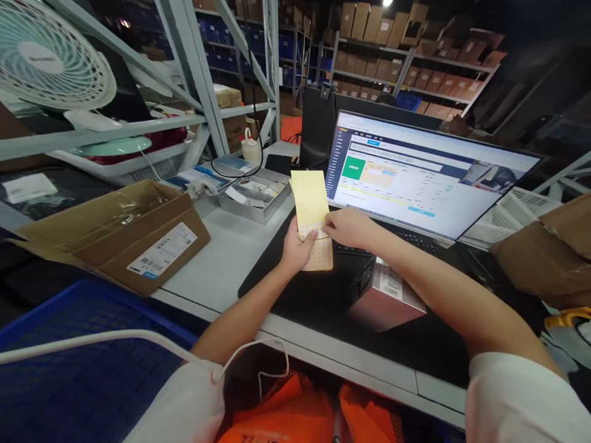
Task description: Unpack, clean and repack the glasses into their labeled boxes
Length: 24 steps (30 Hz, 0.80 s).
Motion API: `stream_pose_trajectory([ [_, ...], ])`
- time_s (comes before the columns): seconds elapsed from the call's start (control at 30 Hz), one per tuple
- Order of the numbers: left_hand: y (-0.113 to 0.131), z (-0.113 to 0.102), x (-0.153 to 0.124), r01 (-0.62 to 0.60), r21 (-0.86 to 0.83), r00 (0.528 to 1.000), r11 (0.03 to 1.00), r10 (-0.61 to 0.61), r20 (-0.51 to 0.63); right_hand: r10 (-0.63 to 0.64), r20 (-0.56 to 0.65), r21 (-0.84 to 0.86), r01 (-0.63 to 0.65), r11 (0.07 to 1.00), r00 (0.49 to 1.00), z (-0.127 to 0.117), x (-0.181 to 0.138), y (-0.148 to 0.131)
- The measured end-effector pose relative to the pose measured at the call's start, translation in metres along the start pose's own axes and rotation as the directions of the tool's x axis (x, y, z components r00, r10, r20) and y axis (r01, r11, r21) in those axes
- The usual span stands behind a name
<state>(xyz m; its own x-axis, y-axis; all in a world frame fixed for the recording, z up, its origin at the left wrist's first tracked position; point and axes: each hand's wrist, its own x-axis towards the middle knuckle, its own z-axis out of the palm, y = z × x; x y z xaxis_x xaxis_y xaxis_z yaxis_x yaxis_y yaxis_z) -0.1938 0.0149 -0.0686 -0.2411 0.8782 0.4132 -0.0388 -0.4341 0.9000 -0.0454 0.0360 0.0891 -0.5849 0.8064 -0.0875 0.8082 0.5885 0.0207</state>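
Well, the yellow paper (310, 200) is up in front of the lower left corner of the monitor (401, 172), lifted above the black mat (286, 307) that spreads out before the screen. The left hand (295, 246) pinches it near its lower part, thumb laid flat over the front. The right hand (348, 227), closer to the monitor, has its fingers curled in and pinches the paper's right edge. Its upper part looks blank, while the lower part carries rows of markings too small for me to read. Directly in front of the monitor I see a keyboard (422, 244), partly hidden by the right arm, and nearer the person a silvery pink box (385, 304) with a barcode label on top. Left of the monitor, an open grey tray (265, 214) holds small items on the tabletop (207, 271), with a white jug (250, 151) behind it. Farther left of the monitor stands an open cardboard box (111, 261), a printed label on its side. Well behind the monitor, brown cartons (354, 21) line the shelving (373, 46).
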Motion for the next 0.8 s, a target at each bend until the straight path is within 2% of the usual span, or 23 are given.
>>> stream_pose_trajectory([
  [0.2,0.009,0.002,-0.002,-0.032,0.089,0.999,0.996,0.034,-0.013,0.008,-0.089,-0.015,-0.009,1.0,0.996,0.008,-0.003,0.0],
  [0.43,-0.002,0.003,-0.005,-0.024,0.028,1.0,0.999,0.024,0.011,-0.005,-0.074,0.019,0.007,1.0,0.997,0.017,0.002,0.008],
  [0.57,0.001,0.005,-0.009,-0.036,0.04,0.999,0.999,0.036,0.0,0.011,-0.063,-0.011,-0.011,1.0,0.998,0.019,-0.001,0.004],
  [0.8,0.019,0.007,-0.016,0.008,0.203,0.999,0.979,0.001,-0.047,0.004,-0.062,-0.052,-0.007,0.999,0.998,0.024,-0.002,-0.002],
])
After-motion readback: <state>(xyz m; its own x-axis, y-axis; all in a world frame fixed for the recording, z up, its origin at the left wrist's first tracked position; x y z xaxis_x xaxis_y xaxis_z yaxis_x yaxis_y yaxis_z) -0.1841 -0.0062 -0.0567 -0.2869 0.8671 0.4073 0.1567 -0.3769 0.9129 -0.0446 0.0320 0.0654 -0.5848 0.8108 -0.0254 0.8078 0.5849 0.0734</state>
